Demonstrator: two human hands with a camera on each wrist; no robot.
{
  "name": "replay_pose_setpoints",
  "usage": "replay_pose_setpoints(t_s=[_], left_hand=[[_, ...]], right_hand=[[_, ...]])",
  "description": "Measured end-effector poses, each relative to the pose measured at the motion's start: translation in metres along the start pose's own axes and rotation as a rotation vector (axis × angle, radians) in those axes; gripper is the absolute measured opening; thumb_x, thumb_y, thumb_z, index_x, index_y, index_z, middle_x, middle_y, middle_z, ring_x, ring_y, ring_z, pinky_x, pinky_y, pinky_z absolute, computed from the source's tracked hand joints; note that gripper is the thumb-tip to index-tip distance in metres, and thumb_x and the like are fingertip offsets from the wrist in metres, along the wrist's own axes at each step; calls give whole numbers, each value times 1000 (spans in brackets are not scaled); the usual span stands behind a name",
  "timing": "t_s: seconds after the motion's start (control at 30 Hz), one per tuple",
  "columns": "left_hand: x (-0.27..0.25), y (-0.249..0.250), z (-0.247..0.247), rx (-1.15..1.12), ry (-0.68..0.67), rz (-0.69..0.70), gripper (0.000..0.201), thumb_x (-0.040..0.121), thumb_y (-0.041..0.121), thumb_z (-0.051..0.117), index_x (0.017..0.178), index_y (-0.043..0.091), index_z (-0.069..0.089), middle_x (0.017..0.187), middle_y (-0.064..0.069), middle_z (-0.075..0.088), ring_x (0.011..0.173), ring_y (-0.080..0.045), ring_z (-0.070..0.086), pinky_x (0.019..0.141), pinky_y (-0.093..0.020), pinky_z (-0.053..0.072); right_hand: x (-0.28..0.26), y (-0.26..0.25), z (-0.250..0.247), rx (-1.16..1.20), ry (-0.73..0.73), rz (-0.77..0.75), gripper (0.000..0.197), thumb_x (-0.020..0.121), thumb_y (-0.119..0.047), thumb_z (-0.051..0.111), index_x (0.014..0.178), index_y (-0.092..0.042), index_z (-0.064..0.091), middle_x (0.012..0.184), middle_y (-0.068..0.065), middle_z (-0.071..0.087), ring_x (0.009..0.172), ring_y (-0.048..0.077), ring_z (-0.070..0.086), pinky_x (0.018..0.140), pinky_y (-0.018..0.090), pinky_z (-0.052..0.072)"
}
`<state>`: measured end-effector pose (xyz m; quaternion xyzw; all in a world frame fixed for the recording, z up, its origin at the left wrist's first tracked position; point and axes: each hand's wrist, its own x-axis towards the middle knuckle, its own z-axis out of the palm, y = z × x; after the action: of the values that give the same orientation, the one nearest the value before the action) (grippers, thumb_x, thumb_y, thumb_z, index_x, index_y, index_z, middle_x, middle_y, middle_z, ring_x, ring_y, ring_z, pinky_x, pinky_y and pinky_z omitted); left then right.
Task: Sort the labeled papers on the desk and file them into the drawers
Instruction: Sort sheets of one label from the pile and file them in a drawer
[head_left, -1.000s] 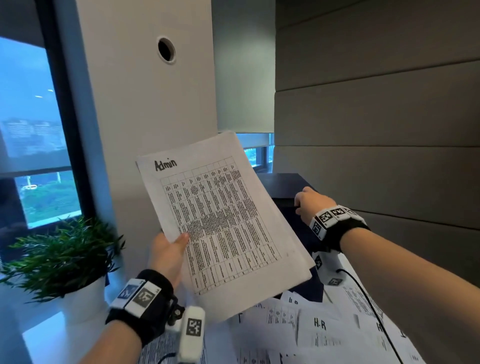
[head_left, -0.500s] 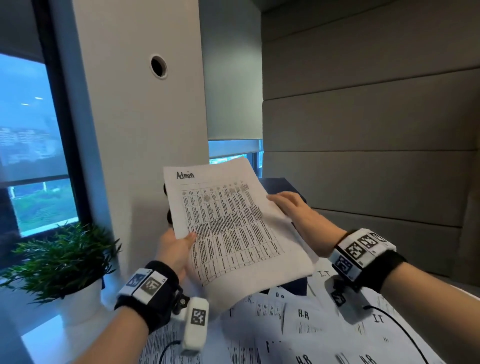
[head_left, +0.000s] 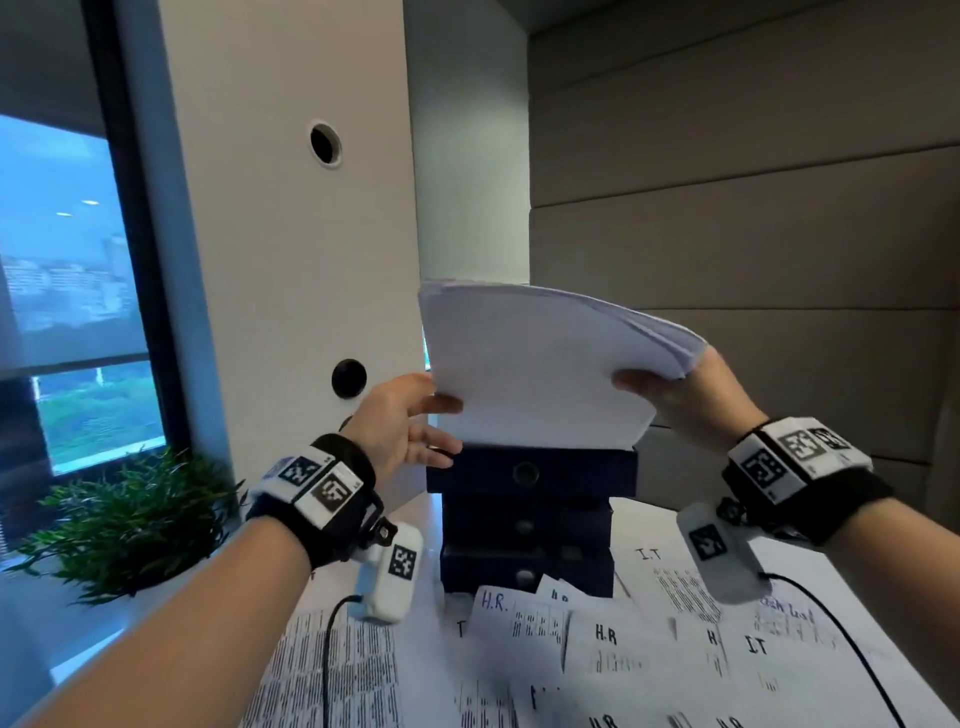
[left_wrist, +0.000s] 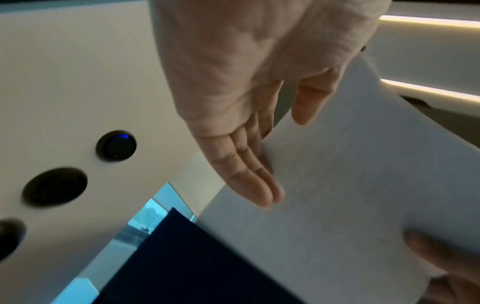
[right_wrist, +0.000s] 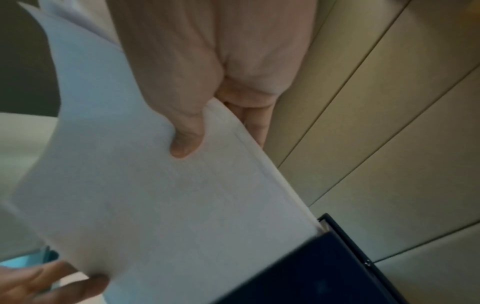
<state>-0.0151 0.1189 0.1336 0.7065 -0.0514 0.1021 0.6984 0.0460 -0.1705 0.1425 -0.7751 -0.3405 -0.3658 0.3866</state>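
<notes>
A stack of white papers (head_left: 540, 374) stands tilted with its blank back toward me, its lower edge inside the pulled-out top drawer (head_left: 530, 473) of a dark blue drawer unit (head_left: 524, 525). My right hand (head_left: 680, 395) pinches the stack's right edge, thumb (right_wrist: 187, 139) on the near face and fingers behind. My left hand (head_left: 410, 421) lies at the left edge with straight fingers (left_wrist: 246, 164), thumb touching the sheet. The left wrist view shows the stack (left_wrist: 350, 195) above the drawer's dark corner. The printed side is hidden.
Loose sheets labelled H.R and I.T (head_left: 602, 639) cover the desk in front of the drawer unit. A potted plant (head_left: 130, 525) stands at the left by the window. A white pillar (head_left: 270, 260) rises behind the left hand, and a padded wall (head_left: 753, 260) lies to the right.
The stack, earlier held printed side up in the left hand, has turned its blank back to me and dropped into the top drawer. The right hand left the drawer and took the right edge.
</notes>
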Motion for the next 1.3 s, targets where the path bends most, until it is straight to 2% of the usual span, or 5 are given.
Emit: replay_pose_setpoints(t_s=[0.13, 0.5, 0.7, 0.9, 1.3], left_hand=[[20, -7, 6, 340, 150, 86, 25, 91, 14, 53, 116, 8, 56, 93, -11, 61, 58, -24, 57, 49, -30, 52], [79, -60, -7, 862, 189, 35, 18, 87, 32, 61, 91, 18, 72, 95, -10, 72, 93, -28, 65, 79, -32, 49], [77, -63, -3, 822, 224, 113, 38, 75, 35, 72, 112, 36, 61, 114, 0, 60, 110, -22, 56, 101, -33, 45], [67, -73, -8, 917, 111, 216, 5, 76, 33, 77, 79, 33, 73, 91, 11, 63, 100, -15, 60, 92, -30, 47], [141, -83, 6, 1312, 138, 73, 72, 89, 38, 60, 149, 30, 21, 158, 2, 18, 139, -30, 28, 108, -54, 34]], right_hand=[[13, 23, 20, -73, -140, 146, 41, 80, -17, 75, 119, -25, 68, 111, 7, 73, 104, 23, 66, 92, 36, 53], [-8, 52, 31, -316, -263, -21, 8, 77, -19, 75, 85, -23, 75, 82, -12, 68, 78, 22, 67, 65, 32, 49], [14, 47, 55, -643, -648, 111, 13, 90, -30, 59, 97, -29, 70, 91, -3, 68, 87, 23, 64, 72, 32, 50], [-13, 44, 48, -588, -656, -51, 35, 93, -34, 57, 127, -34, 60, 123, -12, 62, 112, 16, 58, 90, 32, 46], [32, 111, 75, -767, -634, 311, 91, 85, -52, 62, 153, -24, 8, 162, -3, 5, 148, 23, 10, 119, 44, 19]])
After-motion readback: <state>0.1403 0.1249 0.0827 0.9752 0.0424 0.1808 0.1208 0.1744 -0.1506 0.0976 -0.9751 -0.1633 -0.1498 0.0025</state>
